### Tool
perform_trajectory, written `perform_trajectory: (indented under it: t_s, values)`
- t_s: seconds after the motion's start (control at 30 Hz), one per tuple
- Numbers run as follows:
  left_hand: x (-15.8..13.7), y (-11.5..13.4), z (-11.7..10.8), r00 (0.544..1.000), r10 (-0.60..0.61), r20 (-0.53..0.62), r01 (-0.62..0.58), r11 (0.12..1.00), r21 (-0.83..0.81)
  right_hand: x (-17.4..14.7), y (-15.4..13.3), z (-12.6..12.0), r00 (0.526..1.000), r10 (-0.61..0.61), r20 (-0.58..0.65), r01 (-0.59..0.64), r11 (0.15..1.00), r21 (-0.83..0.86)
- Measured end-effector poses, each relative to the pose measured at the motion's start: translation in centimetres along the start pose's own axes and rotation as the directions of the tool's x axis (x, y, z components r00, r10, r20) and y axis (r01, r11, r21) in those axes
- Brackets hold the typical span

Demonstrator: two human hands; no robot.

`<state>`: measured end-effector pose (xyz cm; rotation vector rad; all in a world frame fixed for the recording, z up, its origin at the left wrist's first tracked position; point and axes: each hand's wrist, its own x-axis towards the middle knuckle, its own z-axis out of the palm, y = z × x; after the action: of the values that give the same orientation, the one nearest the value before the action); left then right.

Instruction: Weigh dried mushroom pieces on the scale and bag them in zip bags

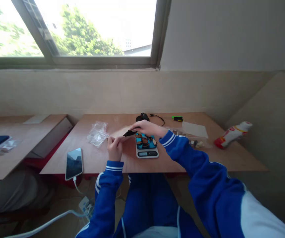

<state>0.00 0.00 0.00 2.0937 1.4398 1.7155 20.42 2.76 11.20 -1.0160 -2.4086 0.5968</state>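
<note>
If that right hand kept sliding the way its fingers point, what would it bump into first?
Probably the crumpled clear plastic bag. The right hand reaches leftward over the scale, pinching a small dark piece. Depth is unclear, so it might pass just behind the bag.

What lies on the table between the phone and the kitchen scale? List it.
In the head view, the left hand sits between the phone and the scale, pinching a clear bag; a crumpled plastic bag lies farther back.
</note>
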Motion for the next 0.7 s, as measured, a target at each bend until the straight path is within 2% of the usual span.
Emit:
perform_trajectory:
  t_s: [0.13, 0.23, 0.33, 0.43, 0.57, 0.7]
  values:
    - [1.8, -0.1, 0.2, 0.997, -0.058, -0.056, 0.059, 0.998, 0.014, -2.8, 0.7, -1.8, 0.966, 0.106, -0.237, -0.048, 0.971, 0.235]
    - [3.5, -0.5, 0.2, 0.990, -0.114, -0.085, 0.115, 0.993, 0.002, -5.6, 3.1, -1.2, 0.938, 0.236, -0.253, -0.149, 0.936, 0.319]
    - [4.7, -1.1, 0.3, 0.986, -0.137, -0.094, 0.136, 0.991, -0.014, -8.1, 6.0, 1.4, 0.908, 0.328, -0.260, -0.282, 0.938, 0.201]
    - [4.9, -1.4, 0.4, 0.985, -0.141, -0.099, 0.140, 0.990, -0.018, -9.6, 7.9, 4.5, 0.889, 0.367, -0.273, -0.358, 0.930, 0.084]
    - [4.4, -1.1, 0.4, 0.989, -0.111, -0.098, 0.110, 0.994, -0.012, -10.2, 8.8, 7.2, 0.891, 0.328, -0.312, -0.368, 0.927, -0.076]
    - [4.2, -1.0, 0.3, 0.991, -0.098, -0.090, 0.098, 0.995, -0.006, -10.5, 8.9, 8.1, 0.905, 0.282, -0.317, -0.347, 0.923, -0.168]
